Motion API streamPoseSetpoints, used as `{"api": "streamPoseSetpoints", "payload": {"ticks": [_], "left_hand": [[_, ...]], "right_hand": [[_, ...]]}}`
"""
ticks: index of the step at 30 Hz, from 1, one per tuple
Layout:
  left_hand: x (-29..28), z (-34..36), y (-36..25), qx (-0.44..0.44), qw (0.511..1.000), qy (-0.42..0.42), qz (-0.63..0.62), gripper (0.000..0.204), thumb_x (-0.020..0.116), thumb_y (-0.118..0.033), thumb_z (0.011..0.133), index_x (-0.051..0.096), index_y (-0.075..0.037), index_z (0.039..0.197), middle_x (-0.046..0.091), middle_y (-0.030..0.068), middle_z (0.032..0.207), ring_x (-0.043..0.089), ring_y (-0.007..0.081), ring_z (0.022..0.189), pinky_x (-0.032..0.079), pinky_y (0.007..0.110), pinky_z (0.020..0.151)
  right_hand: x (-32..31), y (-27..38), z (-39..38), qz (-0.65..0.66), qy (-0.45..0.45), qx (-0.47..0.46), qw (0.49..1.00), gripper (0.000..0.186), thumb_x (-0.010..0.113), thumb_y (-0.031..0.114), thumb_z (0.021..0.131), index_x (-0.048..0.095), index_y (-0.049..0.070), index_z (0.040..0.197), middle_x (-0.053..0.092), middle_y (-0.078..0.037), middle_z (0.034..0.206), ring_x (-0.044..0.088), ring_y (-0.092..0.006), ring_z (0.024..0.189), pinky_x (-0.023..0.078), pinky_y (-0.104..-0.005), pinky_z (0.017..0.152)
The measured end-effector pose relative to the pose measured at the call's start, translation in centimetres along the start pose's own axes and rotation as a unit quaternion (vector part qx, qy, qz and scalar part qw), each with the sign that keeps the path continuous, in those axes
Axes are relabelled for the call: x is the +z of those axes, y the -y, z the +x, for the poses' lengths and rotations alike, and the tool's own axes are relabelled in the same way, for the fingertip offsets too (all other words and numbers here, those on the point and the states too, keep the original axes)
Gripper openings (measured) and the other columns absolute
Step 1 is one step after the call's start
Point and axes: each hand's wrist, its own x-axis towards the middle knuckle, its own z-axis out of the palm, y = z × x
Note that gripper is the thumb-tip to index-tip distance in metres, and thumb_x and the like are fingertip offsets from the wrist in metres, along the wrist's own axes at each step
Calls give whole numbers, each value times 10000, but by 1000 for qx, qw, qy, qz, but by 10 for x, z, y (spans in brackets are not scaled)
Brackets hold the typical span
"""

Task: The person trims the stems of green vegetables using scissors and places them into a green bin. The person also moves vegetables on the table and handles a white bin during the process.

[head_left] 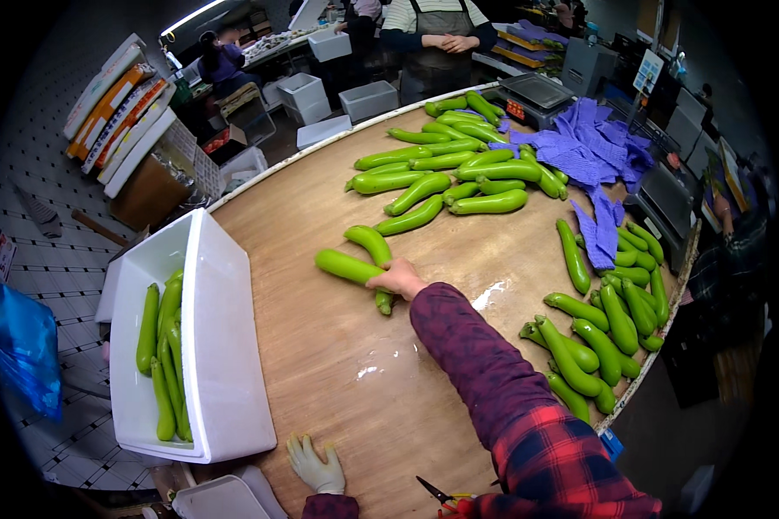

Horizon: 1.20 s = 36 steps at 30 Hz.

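Observation:
My right hand (395, 278), bare, is closed round a green long squash (346, 265) at the middle of the wooden table (303, 363); a second curved squash (365, 240) lies against it, crossing beneath it. My left hand (316, 467), in a pale glove, rests at the near edge with fingers spread. Left of it stands a white foam box (229, 337) holding several squashes (147, 330). More squashes lie in groups at the far side (485, 201) and along the right (619, 322). Scissors (434, 490) lie beside my right forearm.
Purple crumpled papers (597, 147) and a scale (532, 90) sit at the far right. A white tray (225, 497) is at bottom left. A person in an apron (437, 65) stands across the table. Stacked cartons (125, 112) and a blue bag (17, 337) are at the left.

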Motion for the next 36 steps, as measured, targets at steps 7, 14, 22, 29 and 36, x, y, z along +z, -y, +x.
{"api": "streamPoseSetpoints", "payload": {"ticks": [7, 14, 22, 29, 36], "left_hand": [[-12, 7, -14, 40, 999, -28, 15, 505, 650, -268, 820, 540, 27, 1214, 449, 261, 1355, 385, 442, 1276, 291, 518, 1085], [-23, 10, -26, 59, 996, -51, 40, 493, 642, -294, 833, 568, 42, 1185, 484, 285, 1310, 427, 455, 1229, 326, 525, 1064], [-6, -3, -3, 22, 999, -27, 35, 510, 623, -265, 834, 511, 14, 1246, 415, 241, 1395, 349, 417, 1312, 259, 516, 1098], [5, -6, 5, 24, 999, -6, 41, 518, 550, -268, 906, 459, 31, 1320, 373, 237, 1441, 337, 389, 1341, 246, 460, 1126], [14, -1, 12, 38, 998, -14, 47, 532, 541, -285, 918, 452, 44, 1326, 378, 253, 1432, 347, 395, 1335, 253, 453, 1125]], "right_hand": [[-126, -34, 12, 92, -136, -24, 986, 654, 832, 258, 630, 622, -65, 1159, 692, -170, 999, 679, -210, 859, 532, -301, 793], [-265, -26, 66, 91, -461, -137, 872, 757, 759, 467, 699, 579, -72, 1199, 644, -250, 1101, 629, -286, 1035, 482, -347, 873], [-208, -96, -29, 184, -290, -117, 932, 381, 665, 282, 851, 660, -53, 1032, 695, -113, 927, 640, -164, 850, 486, -283, 750], [-161, -132, -238, 234, -124, -12, 964, 251, 613, 212, 883, 658, -18, 976, 670, -45, 841, 622, -101, 716, 482, -246, 649], [-140, -191, -357, 219, -144, 90, 961, 218, 618, 190, 886, 665, -18, 929, 673, -56, 784, 588, -87, 600, 486, -246, 541]]}}
